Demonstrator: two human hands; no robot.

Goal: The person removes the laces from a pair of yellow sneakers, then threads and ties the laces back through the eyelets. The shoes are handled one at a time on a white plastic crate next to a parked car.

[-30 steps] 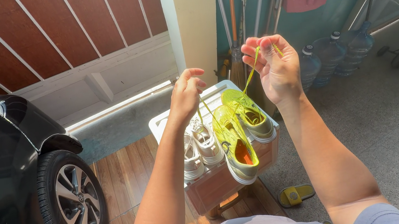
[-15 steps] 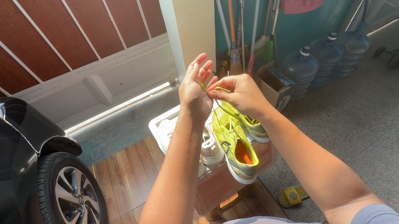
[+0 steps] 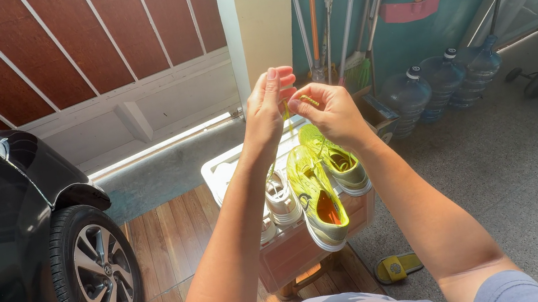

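Left hand (image 3: 267, 109) and right hand (image 3: 329, 109) are raised together, each pinching the yellow laces (image 3: 308, 100) between fingertips. The laces run down to yellow-green sneakers (image 3: 323, 189) hanging over a pale storage box (image 3: 299, 244), beside white shoes (image 3: 281, 200).

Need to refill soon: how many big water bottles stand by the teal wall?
3: left water bottle, middle water bottle, right water bottle, side by side; others may be hidden.

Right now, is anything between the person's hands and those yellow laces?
Nothing visible. The left hand and right hand both pinch the yellow laces directly, raised above the yellow shoes on the white box.
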